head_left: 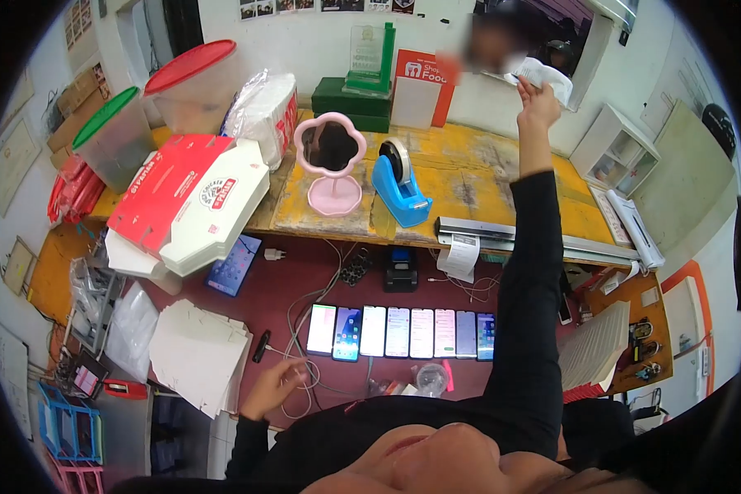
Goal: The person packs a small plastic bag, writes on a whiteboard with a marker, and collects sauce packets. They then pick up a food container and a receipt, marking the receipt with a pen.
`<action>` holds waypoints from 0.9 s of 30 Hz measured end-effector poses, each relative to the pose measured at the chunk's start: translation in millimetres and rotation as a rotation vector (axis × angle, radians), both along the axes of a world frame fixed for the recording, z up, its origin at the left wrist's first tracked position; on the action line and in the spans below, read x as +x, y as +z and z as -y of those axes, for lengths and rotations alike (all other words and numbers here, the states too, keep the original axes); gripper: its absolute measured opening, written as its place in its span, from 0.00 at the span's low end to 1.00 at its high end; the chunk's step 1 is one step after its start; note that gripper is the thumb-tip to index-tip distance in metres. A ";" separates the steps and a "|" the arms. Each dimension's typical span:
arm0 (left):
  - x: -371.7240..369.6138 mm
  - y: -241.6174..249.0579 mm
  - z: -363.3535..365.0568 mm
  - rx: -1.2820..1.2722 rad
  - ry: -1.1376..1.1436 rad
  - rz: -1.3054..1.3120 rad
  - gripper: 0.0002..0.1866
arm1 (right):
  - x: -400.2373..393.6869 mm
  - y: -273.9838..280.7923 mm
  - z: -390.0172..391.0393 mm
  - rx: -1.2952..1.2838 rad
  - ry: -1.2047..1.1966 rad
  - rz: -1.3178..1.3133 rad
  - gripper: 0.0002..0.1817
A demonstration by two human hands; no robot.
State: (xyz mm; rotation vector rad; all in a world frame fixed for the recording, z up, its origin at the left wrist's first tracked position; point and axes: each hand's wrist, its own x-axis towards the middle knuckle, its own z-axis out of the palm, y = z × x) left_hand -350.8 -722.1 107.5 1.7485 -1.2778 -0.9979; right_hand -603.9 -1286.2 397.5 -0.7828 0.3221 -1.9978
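Note:
My right hand is raised over the back edge of the counter, its fingers closed on a white paper. A person is just beyond it at the window opening. My left hand is low over the front of the dark red desk, fingers apart and holding nothing, beside a white cable and a stack of white sheets. Right of that hand, several phones lie in a row with their screens lit.
On the yellow counter stand a pink mirror, a blue tape dispenser, folded red and white boxes and lidded plastic tubs. A black device sits behind the phones. Receipts hang from the counter edge.

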 end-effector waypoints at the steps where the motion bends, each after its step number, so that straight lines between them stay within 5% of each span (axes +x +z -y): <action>1: -6.0 10.7 15.8 -0.104 -0.024 -0.029 0.21 | -0.1 -8.6 -32.0 -0.078 0.141 -0.060 0.11; 4: -10.6 36.1 75.3 -0.338 -0.226 -0.002 0.22 | 5.0 -49.4 -158.0 -0.116 0.533 -0.090 0.09; 6: -33.0 82.0 108.9 -0.477 -0.358 -0.223 0.29 | 14.4 -78.6 -245.0 -0.226 0.702 -0.036 0.09; 8: -61.6 103.8 137.2 -0.615 -0.470 -0.317 0.48 | 29.3 -114.7 -318.1 -0.029 0.650 0.109 0.13; 9: -77.2 114.8 144.8 -0.735 -0.505 -0.408 0.45 | 35.9 -137.9 -344.2 -0.059 0.619 0.051 0.16; 10: -97.3 111.1 157.5 -0.925 -0.406 -0.602 0.43 | 42.5 -160.7 -364.7 -0.092 0.591 -0.007 0.21; 12: -108.8 138.0 150.4 -0.778 -0.228 -1.000 0.37 | 58.4 -189.5 -403.0 -0.032 0.508 -0.013 0.26; 14: -106.4 149.9 149.3 -0.984 -0.025 -1.202 0.35 | 64.8 -212.8 -426.7 0.265 0.546 0.061 0.28; 16: -91.2 141.6 145.4 -0.977 0.089 -1.187 0.38 | 58.4 -228.7 -429.2 0.173 0.539 -0.040 0.26; 19: -59.8 127.0 135.1 -0.964 0.205 -1.105 0.35 | 34.1 -200.5 -405.9 -0.095 0.612 -1.156 0.21; 20: -43.9 123.5 130.7 -0.956 0.230 -1.075 0.32 | 30.3 -189.1 -387.5 -0.256 0.529 -1.323 0.18; 23: -4.5 97.2 121.3 -0.870 0.283 -1.087 0.22 | 22.7 -153.9 -322.5 -0.024 0.174 -1.125 0.08; 27: -5.9 45.9 102.1 -0.746 0.051 -1.161 0.21 | 41.2 -103.8 -216.6 0.084 0.315 -1.126 0.11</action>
